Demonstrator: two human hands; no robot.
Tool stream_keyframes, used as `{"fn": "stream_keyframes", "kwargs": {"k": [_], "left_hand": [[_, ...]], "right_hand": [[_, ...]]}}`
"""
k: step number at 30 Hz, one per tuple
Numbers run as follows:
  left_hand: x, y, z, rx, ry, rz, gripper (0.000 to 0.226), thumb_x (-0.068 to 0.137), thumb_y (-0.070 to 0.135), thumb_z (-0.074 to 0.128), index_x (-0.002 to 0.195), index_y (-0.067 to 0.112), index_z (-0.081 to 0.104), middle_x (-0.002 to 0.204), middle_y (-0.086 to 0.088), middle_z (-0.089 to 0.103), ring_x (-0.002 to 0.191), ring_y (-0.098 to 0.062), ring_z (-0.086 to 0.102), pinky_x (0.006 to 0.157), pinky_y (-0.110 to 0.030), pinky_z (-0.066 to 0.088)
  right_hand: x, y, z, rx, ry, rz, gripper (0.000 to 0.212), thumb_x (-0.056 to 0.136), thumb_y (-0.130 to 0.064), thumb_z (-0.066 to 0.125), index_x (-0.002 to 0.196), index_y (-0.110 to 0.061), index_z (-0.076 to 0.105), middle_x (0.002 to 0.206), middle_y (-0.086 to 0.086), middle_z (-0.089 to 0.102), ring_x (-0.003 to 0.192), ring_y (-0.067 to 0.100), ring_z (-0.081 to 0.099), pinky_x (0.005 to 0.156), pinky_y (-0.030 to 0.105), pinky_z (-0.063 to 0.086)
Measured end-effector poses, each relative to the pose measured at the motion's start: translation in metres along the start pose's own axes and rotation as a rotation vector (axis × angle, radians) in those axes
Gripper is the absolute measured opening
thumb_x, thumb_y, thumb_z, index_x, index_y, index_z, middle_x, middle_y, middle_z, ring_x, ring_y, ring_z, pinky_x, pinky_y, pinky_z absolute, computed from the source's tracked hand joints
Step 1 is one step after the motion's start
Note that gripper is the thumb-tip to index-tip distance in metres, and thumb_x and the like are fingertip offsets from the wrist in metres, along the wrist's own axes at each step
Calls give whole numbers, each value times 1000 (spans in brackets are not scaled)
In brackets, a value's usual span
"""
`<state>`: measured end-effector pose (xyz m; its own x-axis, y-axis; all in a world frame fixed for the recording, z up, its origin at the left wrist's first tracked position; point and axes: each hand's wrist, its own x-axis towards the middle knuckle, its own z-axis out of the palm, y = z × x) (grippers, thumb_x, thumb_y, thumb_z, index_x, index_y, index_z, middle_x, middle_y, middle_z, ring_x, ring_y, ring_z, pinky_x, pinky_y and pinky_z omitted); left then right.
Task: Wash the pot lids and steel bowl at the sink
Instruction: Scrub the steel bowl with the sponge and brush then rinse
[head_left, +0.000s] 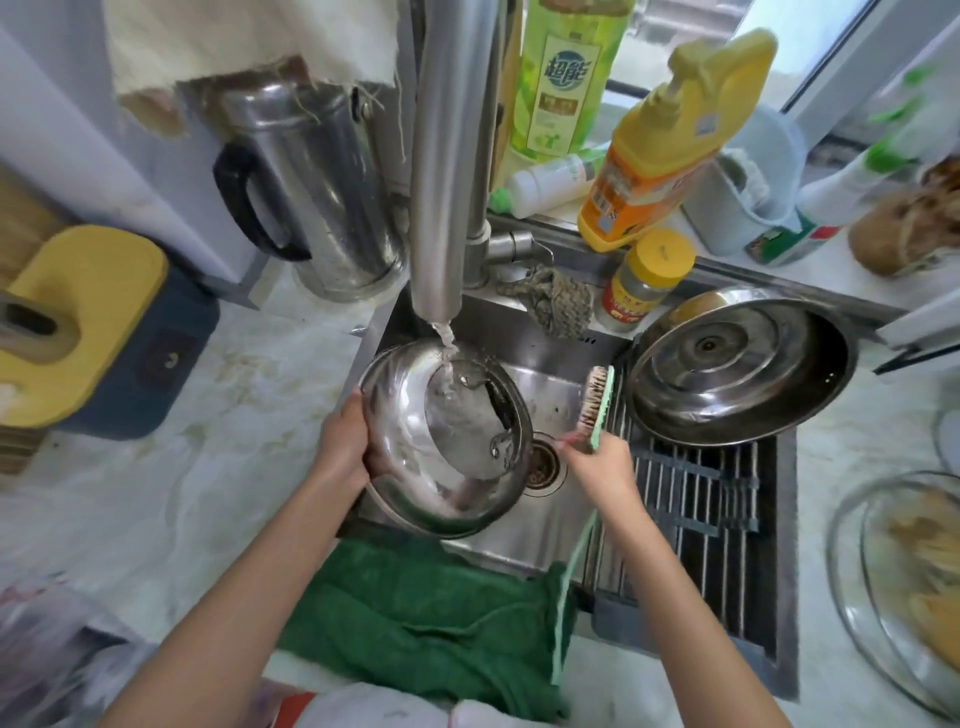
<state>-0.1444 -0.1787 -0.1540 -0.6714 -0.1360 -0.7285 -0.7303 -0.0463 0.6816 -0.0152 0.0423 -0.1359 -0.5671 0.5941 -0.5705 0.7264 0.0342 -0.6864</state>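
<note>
Rinsing what looks like the steel bowl (415, 415) under the faucet (441, 182), a person stands at the sink (540, 530), with the stream (445, 343) striking the tilted inner wall. The left hand (345, 447) grips the bowl by its near rim, fingers curled under it, and holds it above the basin just left of the drain (543, 462). The right hand (602, 462) is closed round the green handle of a scrubbing brush (597, 400), bristles up and clear of the bowl. One large pot lid (727, 374) lies upside down on the drying rack (701, 493) at the right of the sink, apparently set aside. A green cloth (426, 623) drapes the front edge. The step in hand appears to be the bowl's rinse; next, the bowl likely needs turning under the water so the brush can reach its wall, with a firm left-hand hold on the wet rim.
</note>
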Motion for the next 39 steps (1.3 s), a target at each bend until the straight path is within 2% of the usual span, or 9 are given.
{"fn": "stream_keyframes", "kwargs": {"k": [3,6,10,13,17,24,30,34,39], "left_hand": [[-5,7,-4,-100,-48,-12,32,100,39,47,100,14,65,91,-2,70,79,-15,65,62,-29,50],[-8,13,-3,-208,-132,-56,33,99,41,47,98,14,66,103,-7,70,91,-19,66,72,-32,51],[-17,21,-2,-294,-314,-76,35,97,44,50,106,14,67,113,-11,70,97,-21,66,79,-36,52],[-21,22,-3,-288,-427,-76,48,93,55,50,118,17,66,120,-9,68,112,-24,63,93,-41,48],[-24,23,8,-248,-535,-91,52,94,54,50,130,18,61,131,-9,61,124,-25,56,109,-44,38],[-37,45,51,-102,-405,-41,32,96,23,42,80,7,64,77,-9,67,75,-23,63,77,-34,52],[-73,-16,78,35,-206,235,40,104,20,31,142,14,44,138,4,46,132,-19,42,112,-32,30],[-29,-7,69,74,-261,50,42,100,36,39,116,7,65,119,-13,66,110,-28,61,102,-42,46],[-39,-15,59,95,-306,183,46,102,41,33,139,19,49,137,7,48,129,-11,43,114,-34,29]], "right_hand": [[1,3,0,158,-94,208,10,95,-14,57,92,-7,63,61,0,46,51,13,41,39,18,30],[2,4,0,295,-126,290,27,102,-22,46,76,-11,47,58,3,38,45,12,33,34,18,25],[-14,-1,-12,573,-200,241,31,101,-33,44,96,-7,60,75,5,71,75,21,64,71,31,52],[-24,-9,-22,746,-186,218,47,95,-45,46,120,-8,60,113,13,70,108,28,64,98,44,47],[-42,-35,-27,914,-12,142,48,94,-54,42,117,-17,60,117,9,68,107,23,64,95,41,50],[-64,-72,-44,935,224,84,45,88,-52,57,109,-12,62,104,6,71,95,21,69,84,37,55],[-64,-86,-39,925,295,26,29,91,-44,58,98,-16,60,104,4,69,92,17,67,88,36,54],[-69,-75,-33,857,212,-18,21,92,-39,58,89,-19,62,93,-1,70,90,15,67,90,37,52],[-57,-68,-36,802,220,55,36,89,-47,58,103,-15,65,105,5,71,95,19,68,88,37,53]]}}
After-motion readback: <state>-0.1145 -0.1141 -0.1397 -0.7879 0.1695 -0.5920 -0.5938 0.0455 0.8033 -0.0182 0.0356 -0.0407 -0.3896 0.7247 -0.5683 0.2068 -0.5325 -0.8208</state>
